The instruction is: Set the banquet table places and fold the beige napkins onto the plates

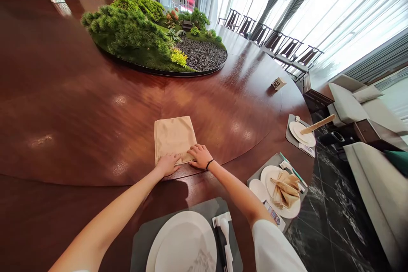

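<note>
A beige cloth napkin (174, 136) lies folded into a rough square on the polished wooden table. My left hand (168, 165) is closed on its near edge, fingers over the cloth and thumb toward me. At the near right corner, my right hand (200, 156) also grips the edge, its fingers bent over the cloth and its thumb below. A small ridge of cloth shows between the two hands. Closer to me, a white plate (178, 242) rests on a grey placemat (140, 242), with a white spoon (225, 227) and dark chopsticks (219, 242) at its right.
To the right, a folded napkin (285, 189) stands on another plate setting. Beyond it, a plate (296, 131) carries a rolled napkin (318, 124). A miniature garden centrepiece (137, 38) fills the table's middle. A small sign block (278, 84) stands at the right.
</note>
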`<action>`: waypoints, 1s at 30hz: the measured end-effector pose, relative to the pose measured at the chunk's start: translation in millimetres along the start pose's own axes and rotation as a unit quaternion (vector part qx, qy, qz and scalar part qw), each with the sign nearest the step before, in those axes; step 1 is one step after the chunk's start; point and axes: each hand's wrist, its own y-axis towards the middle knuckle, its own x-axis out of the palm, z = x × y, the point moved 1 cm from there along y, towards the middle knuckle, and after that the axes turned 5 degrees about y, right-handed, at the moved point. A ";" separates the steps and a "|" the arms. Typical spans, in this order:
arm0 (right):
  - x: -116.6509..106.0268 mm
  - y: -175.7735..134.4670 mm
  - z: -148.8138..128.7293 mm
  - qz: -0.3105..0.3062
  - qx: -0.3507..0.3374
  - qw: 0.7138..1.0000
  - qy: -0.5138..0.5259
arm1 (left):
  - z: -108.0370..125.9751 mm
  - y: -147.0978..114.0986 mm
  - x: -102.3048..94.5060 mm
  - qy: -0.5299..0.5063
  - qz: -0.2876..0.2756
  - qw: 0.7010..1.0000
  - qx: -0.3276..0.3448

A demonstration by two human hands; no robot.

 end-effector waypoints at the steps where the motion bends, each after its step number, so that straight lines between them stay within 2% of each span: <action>1: 6.7 4.3 -8.9 -0.028 -0.031 0.999 -0.032 | -4.9 -2.0 -0.1 -0.006 0.007 1.000 0.005; 4: 26.9 15.7 -19.9 -0.068 -0.057 0.992 -0.090 | -18.9 -8.6 0.9 -0.011 0.020 1.000 0.011; 9: 36.9 21.7 1.9 -0.041 0.010 0.994 -0.100 | -42.5 -19.4 -0.2 0.028 0.029 0.999 -0.014; 12: 32.6 9.0 20.2 -0.032 0.050 0.998 -0.036 | -56.2 -31.3 -3.5 0.000 0.051 0.998 -0.036; 15: 32.7 -17.2 31.4 -0.032 0.100 0.988 0.111 | -65.1 -49.0 -4.2 -0.132 0.070 0.987 -0.060; 17: 38.2 -36.3 34.1 -0.049 0.143 0.957 0.247 | -68.2 -59.4 -1.9 -0.262 0.037 0.961 -0.080; 20: 49.3 -53.8 34.4 -0.079 0.208 0.874 0.431 | -72.3 -65.2 1.7 -0.461 -0.042 0.879 -0.116; 21: 52.0 -55.0 34.5 -0.074 0.224 0.852 0.468 | -74.1 -64.0 1.7 -0.507 -0.056 0.851 -0.126; 22: 53.5 -54.0 34.8 -0.057 0.234 0.840 0.486 | -76.1 -61.7 1.0 -0.531 -0.058 0.835 -0.136; 23: 53.7 -51.1 35.3 -0.030 0.238 0.841 0.485 | -78.2 -58.7 -0.6 -0.526 -0.046 0.837 -0.145; 24: 52.9 -47.1 35.8 0.003 0.236 0.852 0.467 | -79.6 -55.4 -2.9 -0.492 -0.024 0.857 -0.149; 27: 47.0 -33.7 35.2 0.076 0.187 0.920 0.335 | -74.4 -46.5 -11.5 -0.258 0.047 0.958 -0.113; 28: 45.2 -30.4 34.1 0.079 0.160 0.944 0.278 | -68.3 -44.1 -13.5 -0.169 0.059 0.980 -0.082; 30: 43.3 -26.7 31.5 0.054 0.111 0.978 0.169 | -51.9 -40.1 -14.2 -0.027 0.062 0.997 -0.026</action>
